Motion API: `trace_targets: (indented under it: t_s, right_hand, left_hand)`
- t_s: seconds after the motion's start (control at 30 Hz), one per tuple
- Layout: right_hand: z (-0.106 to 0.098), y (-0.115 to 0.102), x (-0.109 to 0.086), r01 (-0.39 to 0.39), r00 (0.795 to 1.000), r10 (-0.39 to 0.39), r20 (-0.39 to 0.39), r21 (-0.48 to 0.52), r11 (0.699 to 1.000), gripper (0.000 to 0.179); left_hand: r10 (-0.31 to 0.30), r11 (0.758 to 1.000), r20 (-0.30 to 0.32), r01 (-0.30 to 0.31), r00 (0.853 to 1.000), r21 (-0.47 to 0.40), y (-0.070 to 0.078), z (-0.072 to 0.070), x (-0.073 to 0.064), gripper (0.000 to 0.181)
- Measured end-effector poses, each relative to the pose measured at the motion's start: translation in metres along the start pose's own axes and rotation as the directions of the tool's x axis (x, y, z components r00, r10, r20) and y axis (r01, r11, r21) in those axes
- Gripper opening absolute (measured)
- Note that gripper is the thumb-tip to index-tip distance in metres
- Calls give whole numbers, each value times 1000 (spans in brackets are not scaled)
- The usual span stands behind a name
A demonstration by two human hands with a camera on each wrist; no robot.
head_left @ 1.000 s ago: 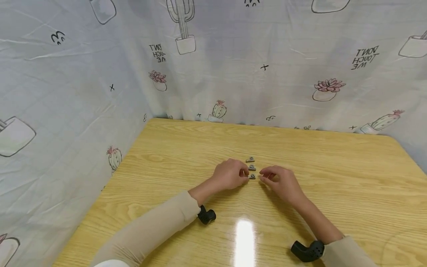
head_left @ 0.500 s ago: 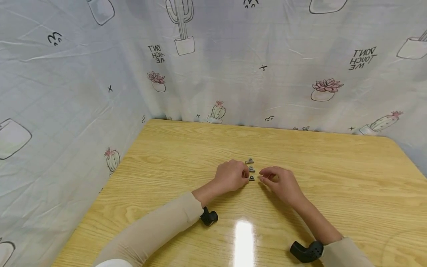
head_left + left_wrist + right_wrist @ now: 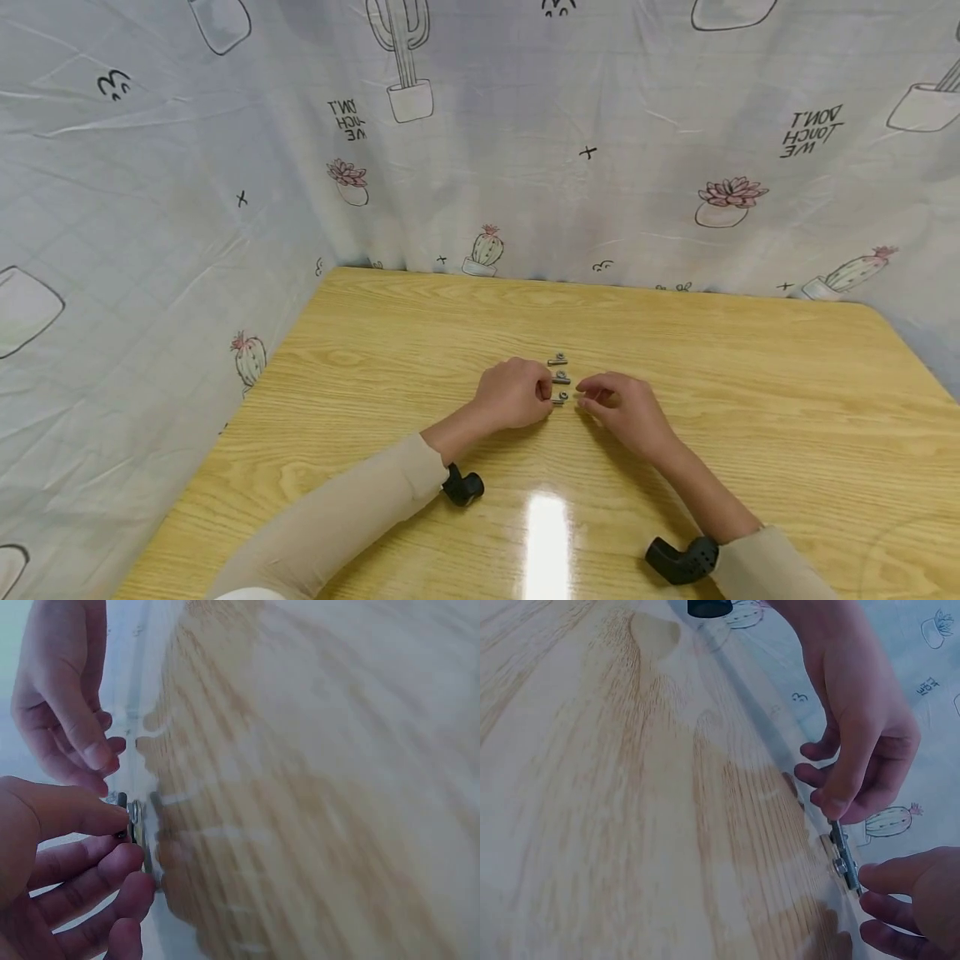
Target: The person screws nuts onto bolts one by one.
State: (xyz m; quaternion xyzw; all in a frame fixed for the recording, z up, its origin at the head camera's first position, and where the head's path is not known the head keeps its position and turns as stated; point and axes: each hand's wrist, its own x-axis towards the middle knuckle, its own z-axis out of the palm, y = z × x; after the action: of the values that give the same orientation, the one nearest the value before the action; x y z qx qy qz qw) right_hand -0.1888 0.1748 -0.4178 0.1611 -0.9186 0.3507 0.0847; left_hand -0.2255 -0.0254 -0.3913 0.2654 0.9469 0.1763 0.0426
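Three small metal bolts lie in a column on the table, each with a nut beside it: a far bolt (image 3: 557, 362), a middle bolt (image 3: 561, 381) and a near bolt (image 3: 558, 402). My left hand (image 3: 515, 393) pinches the near bolt's left end between thumb and fingers, which hide that end. The near nut (image 3: 564, 396) sits just behind the bolt's right end. My right hand (image 3: 626, 411) is to the right, thumb and index finger bent and apart, holding nothing. In the right wrist view, its fingertips (image 3: 870, 877) are right by the bolt's threaded end.
The wooden table (image 3: 712, 358) stretches around both hands, with a bright glare spot in front. A curtain (image 3: 645, 100) printed with cacti hangs along its back and left sides. Black devices are worn on the left wrist (image 3: 462, 486) and right wrist (image 3: 682, 561).
The near bolt has shifted slightly left with my left hand, relative to its nut. My right hand keeps nearly the same pose. The head view has turned a little to the right.
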Motion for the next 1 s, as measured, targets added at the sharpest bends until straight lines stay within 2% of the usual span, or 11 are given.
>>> trace_targets:
  t_s: [0.33, 0.6, 0.87, 1.0]
  right_hand:
    - [5, -5, 7, 4, 1000, -4, 24, -23, 1000, 16]
    - [8, -7, 12, 13, 1000, -12, 26, -38, 999, 12]
    - [9, -8, 15, 16, 1000, -15, 22, -46, 999, 8]
    - [9, -8, 17, 19, 999, -18, 26, -55, 998, 8]
  left_hand:
    - [-32, 994, 18, 34, 999, -108, -9, -12, -10, 14]
    - [1, 980, 21, 3, 1000, -198, -12, -16, -14, 13]
    - [60, 953, 29, -49, 998, -298, -16, -15, -14, 14]
    - [70, 943, 28, -57, 997, -329, -18, -14, -14, 15]
